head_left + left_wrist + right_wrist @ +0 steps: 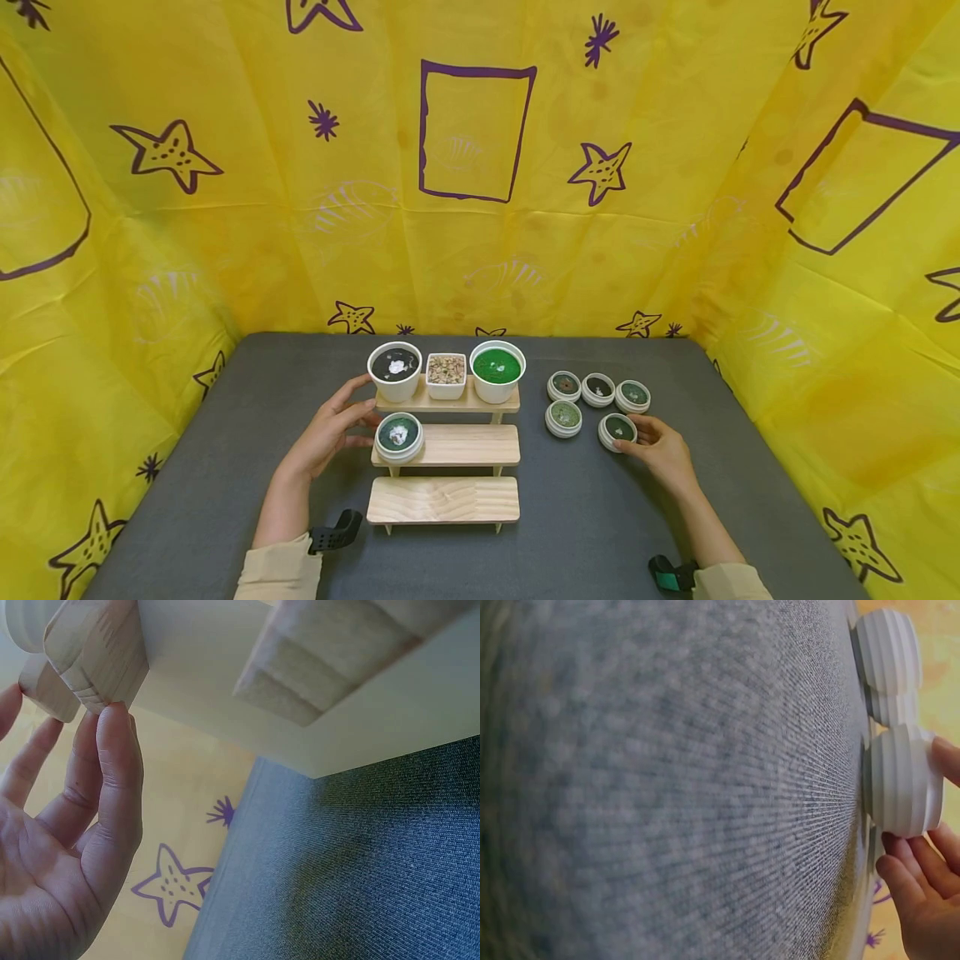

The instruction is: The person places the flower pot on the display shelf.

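Note:
A three-tier wooden stand (472, 446) stands mid-table. On its middle tier sits a round white pot with dark green filling and a white patch (398, 437). My left hand (330, 429) is beside the stand's left end, its spread fingers touching the board edges (105, 667). To the right, my right hand (663, 454) pinches a small white ribbed pot (618, 428) with dark green filling between thumb and fingers. In the right wrist view this ribbed pot (904, 780) stands on the grey cloth. Some of the right fingers are partly hidden behind it.
On the top tier stand a black-filled cup (395, 372), a square dish of pebbles (446, 375) and a green-filled cup (498, 373). Several small pots (564, 419) cluster near my right hand. Yellow patterned cloth (480, 250) walls the grey table.

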Demonstrator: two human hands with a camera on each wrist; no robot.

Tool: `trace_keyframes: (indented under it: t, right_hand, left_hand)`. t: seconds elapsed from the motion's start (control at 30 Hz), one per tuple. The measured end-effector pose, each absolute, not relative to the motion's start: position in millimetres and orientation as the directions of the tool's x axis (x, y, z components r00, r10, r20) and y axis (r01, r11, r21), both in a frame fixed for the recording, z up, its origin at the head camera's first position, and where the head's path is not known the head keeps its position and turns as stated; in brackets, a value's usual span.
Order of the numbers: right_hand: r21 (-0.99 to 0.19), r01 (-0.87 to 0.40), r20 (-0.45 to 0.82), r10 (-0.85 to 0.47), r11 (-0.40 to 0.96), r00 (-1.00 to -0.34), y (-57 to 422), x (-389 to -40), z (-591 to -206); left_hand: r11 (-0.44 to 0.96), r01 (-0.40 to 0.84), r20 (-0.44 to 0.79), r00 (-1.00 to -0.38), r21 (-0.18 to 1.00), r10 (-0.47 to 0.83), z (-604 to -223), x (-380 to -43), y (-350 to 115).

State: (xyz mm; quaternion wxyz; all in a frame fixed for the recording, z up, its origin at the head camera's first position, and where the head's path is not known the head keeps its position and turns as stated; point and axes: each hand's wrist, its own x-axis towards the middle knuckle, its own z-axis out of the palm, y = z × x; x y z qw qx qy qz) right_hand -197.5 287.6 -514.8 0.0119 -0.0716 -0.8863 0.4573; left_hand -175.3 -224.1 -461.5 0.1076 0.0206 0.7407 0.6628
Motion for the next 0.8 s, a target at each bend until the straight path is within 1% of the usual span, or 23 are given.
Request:
trace_keyframes:
  t: [0.37,0.8]
  right_hand:
    - [-0.784,0.128,-0.029,0.170,0.608,-0.985,287.4,-199.4,-518.8]
    - [-0.764,0.126,0.000,0.196,0.633,-0.981,284.2,-197.0,-513.7]
  left_hand:
    - [0.128,-0.120,-0.141,-0.975,0.985,0.170,-461.3,-175.2,-224.3]
    - [0.123,-0.120,-0.141,-0.975,0.985,0.173,-460.5,-174.8,-224.1]
